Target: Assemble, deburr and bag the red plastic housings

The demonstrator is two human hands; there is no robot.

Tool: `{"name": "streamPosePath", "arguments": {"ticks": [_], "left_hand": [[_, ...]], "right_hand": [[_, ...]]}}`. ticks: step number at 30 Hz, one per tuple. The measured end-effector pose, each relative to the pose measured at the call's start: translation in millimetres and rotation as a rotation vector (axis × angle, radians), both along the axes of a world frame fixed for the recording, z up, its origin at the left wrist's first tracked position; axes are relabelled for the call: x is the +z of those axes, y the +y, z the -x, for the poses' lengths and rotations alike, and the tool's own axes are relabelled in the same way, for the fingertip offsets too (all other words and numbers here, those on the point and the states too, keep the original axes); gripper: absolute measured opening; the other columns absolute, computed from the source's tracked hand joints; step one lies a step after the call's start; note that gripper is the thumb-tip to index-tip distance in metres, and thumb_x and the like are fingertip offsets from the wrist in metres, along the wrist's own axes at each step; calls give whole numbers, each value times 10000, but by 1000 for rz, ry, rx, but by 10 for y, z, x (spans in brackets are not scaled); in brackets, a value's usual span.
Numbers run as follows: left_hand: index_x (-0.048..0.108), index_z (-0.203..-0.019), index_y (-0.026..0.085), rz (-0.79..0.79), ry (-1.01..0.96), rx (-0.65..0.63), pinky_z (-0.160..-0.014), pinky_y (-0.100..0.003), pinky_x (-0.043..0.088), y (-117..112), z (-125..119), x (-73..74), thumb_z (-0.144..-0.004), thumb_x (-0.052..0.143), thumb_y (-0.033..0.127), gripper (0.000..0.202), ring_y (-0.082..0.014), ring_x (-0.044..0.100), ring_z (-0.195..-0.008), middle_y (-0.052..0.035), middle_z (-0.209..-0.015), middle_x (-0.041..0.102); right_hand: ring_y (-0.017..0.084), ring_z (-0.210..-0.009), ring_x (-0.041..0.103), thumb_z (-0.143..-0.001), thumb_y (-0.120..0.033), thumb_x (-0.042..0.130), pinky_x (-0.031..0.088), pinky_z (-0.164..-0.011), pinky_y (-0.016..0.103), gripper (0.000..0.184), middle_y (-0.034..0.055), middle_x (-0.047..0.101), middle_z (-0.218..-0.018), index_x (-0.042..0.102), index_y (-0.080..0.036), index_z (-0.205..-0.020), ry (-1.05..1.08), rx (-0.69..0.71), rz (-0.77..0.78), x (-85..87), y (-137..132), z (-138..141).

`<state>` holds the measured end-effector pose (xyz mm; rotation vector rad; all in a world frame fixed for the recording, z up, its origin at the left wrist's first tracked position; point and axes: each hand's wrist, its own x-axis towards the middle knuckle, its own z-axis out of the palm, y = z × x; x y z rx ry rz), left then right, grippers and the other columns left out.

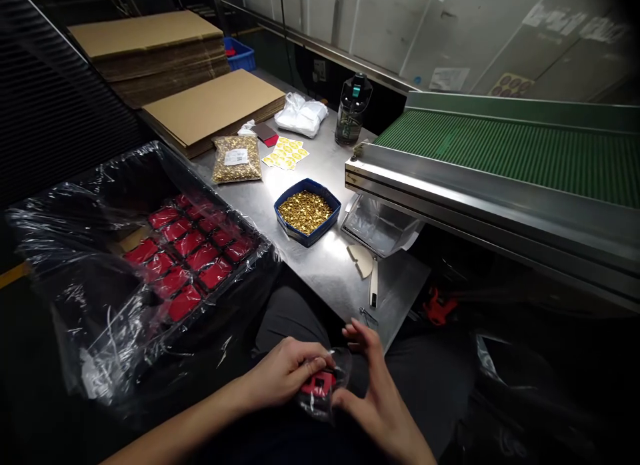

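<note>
Low in the frame, above my lap, both hands meet around a small red and black part [319, 383] inside a clear plastic bag [340, 368]. My left hand [286, 371] grips the part from the left, fingers curled over it. My right hand [367, 385] pinches the bag's right side with thumb and fingers. To the left, a black bin lined with clear plastic [90, 298] holds rows of the same red parts [187, 255].
A blue tray of small gold pieces [307, 211] sits on the steel table [330, 265], with a bag of gold pieces [236, 158], yellow stickers [286, 151], a white bag [301, 115] and a bottle [353, 109] behind. A green conveyor [510, 151] runs at right; cardboard stacks [160, 51] lie at the back left.
</note>
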<state>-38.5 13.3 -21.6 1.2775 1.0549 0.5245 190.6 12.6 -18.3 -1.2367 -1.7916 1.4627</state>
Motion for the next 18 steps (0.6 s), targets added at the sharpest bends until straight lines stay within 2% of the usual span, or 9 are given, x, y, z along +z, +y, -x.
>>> {"name": "streamPosePath", "arguments": {"ticks": [1,2,4,5,8,11,13,16,18], "left_hand": [[762,-1025,184,-29,-15,39,-775,-258,489,-12,-13,-20,-1016,482,428,372,-187,683,-825,-50,-933,764],[761,-1002,179,-50,-23,95,-773,-264,497,-18,-22,-42,-1014,490,423,365,-195,691,-829,-58,-928,766],[757,-977,172,-82,3,224,-761,-278,506,-10,-17,-67,-1005,513,420,349,-211,694,-828,-73,-906,763],[756,-979,174,-104,22,255,-773,-286,506,4,-2,-63,-1002,520,413,337,-215,693,-841,-77,-911,761],[739,-1098,205,-200,33,130,-861,-304,500,64,88,12,-961,606,407,278,-227,684,-937,-78,-1023,749],[673,-1262,203,-343,96,-84,-907,-338,503,99,197,80,-907,685,367,391,-264,673,-1024,-109,-1131,725],[689,-1242,186,-407,123,-96,-915,-354,513,90,249,66,-950,604,276,317,-268,685,-1034,-128,-1128,731],[758,-1054,181,-403,-10,140,-857,-328,555,39,265,-21,-944,589,191,202,-235,732,-940,-114,-1011,773],[749,-905,165,-399,-85,348,-810,-318,581,-3,229,-76,-896,681,209,81,-230,749,-882,-116,-934,781]], "right_hand": [[285,-1294,527,-847,-416,768,425,-1095,408,790,124,536,-1398,366,-262,-1509,7,21,97,-58,12,44],[288,-1247,562,-864,-468,735,448,-1063,395,704,113,591,-1339,447,-249,-1468,14,39,186,-116,23,97],[251,-988,649,-950,-531,587,511,-883,329,405,73,694,-1029,675,-202,-1170,1,12,294,-235,44,212],[222,-849,637,-979,-548,519,505,-775,297,409,51,677,-873,704,-183,-985,-21,-36,315,-295,55,265],[167,-665,522,-985,-586,472,408,-604,257,510,10,569,-679,627,-167,-739,-62,-118,329,-463,113,367],[150,-640,482,-949,-630,517,374,-582,252,532,-2,533,-652,613,-164,-711,-17,-71,373,-570,209,380],[139,-605,472,-918,-685,528,375,-561,249,572,-7,518,-630,622,-162,-708,46,11,419,-599,267,367],[166,-642,566,-903,-767,457,465,-588,279,652,28,599,-701,684,-162,-817,138,101,486,-595,291,352],[200,-817,655,-950,-680,487,544,-723,336,557,68,684,-918,698,-168,-1005,156,68,505,-571,263,367]]}}
